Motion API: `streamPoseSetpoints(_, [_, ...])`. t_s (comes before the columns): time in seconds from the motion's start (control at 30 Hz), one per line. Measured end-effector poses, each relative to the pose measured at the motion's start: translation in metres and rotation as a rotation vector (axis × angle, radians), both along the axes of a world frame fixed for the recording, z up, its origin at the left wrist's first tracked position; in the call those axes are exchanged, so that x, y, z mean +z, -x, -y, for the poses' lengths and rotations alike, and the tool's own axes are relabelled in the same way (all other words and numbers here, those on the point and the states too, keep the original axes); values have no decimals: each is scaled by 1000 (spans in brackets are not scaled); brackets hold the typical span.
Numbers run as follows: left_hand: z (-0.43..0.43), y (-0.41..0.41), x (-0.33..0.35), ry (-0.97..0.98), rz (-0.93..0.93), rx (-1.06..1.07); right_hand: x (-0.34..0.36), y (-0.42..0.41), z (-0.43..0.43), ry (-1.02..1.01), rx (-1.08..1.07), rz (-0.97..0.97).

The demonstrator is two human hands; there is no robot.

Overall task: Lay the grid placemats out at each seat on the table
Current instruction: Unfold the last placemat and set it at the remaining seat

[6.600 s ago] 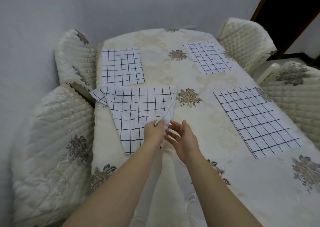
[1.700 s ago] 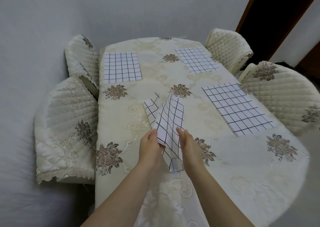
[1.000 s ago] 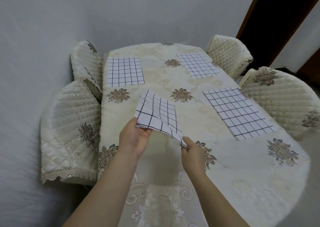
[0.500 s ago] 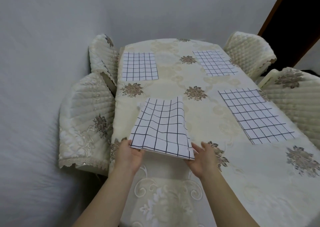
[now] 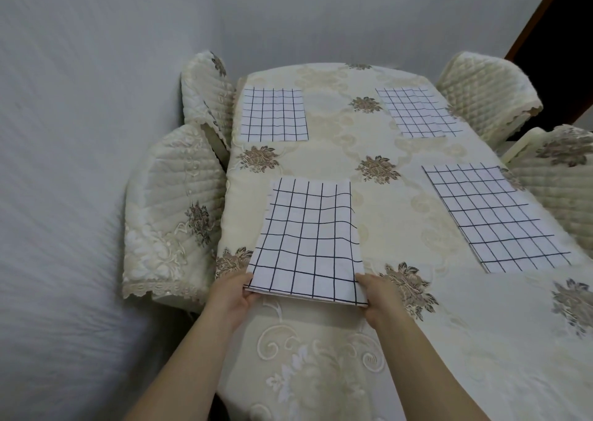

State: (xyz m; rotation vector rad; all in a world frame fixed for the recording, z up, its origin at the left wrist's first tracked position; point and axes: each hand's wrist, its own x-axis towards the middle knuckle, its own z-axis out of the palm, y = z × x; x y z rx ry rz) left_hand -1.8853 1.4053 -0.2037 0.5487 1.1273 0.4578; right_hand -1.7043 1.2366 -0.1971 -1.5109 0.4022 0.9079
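Observation:
A folded white placemat with a black grid (image 5: 309, 237) lies on the near left part of the cream floral table (image 5: 394, 234), in front of the near left chair. My left hand (image 5: 232, 292) grips its near left corner and my right hand (image 5: 377, 293) grips its near right corner. Three more grid placemats lie flat: far left (image 5: 272, 115), far right (image 5: 417, 112) and near right (image 5: 495, 215).
Quilted cream chairs stand at the left (image 5: 175, 208) (image 5: 205, 89) and at the right (image 5: 487, 93) (image 5: 558, 176). A grey wall runs close along the left and back. A dark doorway (image 5: 564, 35) shows at the top right.
The placemat was folded smaller in my hands, swung from upright to flat, and has come down onto the near left part of the table, with both hands at its near corners.

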Motion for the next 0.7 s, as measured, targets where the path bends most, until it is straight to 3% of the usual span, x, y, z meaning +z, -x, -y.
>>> streamPoseSetpoints(0.3, [-1,8,-3,57,-3,-306,-5,-11,19,83,42,43])
streamPoseSetpoints(0.7, [-47,-52,3,-57,-157,-313,-1,-63,-5,129,200,47])
